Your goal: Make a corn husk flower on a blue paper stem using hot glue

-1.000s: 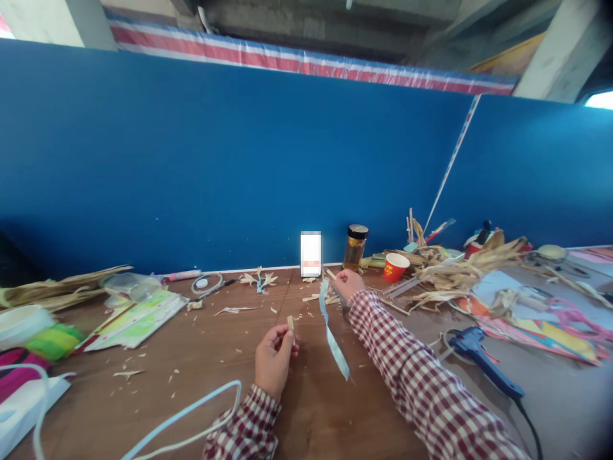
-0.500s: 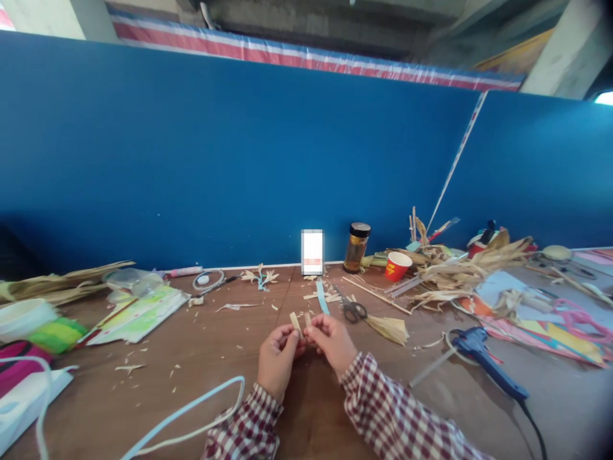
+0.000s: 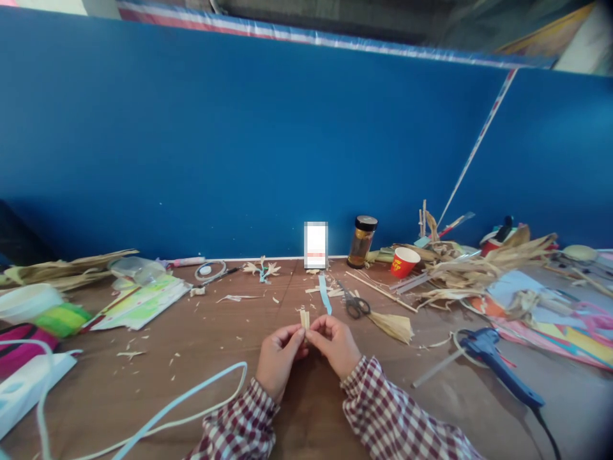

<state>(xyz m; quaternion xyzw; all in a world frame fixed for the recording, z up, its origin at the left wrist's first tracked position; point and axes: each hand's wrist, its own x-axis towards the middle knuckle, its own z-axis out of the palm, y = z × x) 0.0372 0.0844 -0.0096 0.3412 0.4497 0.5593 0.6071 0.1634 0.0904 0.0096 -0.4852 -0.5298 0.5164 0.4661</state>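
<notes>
Above the brown table, my left hand and my right hand meet fingertip to fingertip. Together they pinch small tan husk strips that stand upright between them. A light blue ribbon strip lies on the table just beyond my hands. Black-handled scissors rest to its right, beside a folded dry husk piece. Both sleeves are red and white check.
A blue glue gun with its cord lies at right, near a pile of dry husks, a red paper cup and a jar. At left lie a pale blue cord, printed sheets and tape rolls. A blue wall backs the table.
My right hand came back from the far side of the table, leaving the blue ribbon there, and joined my left hand. The two husk strips are now pressed together upright.
</notes>
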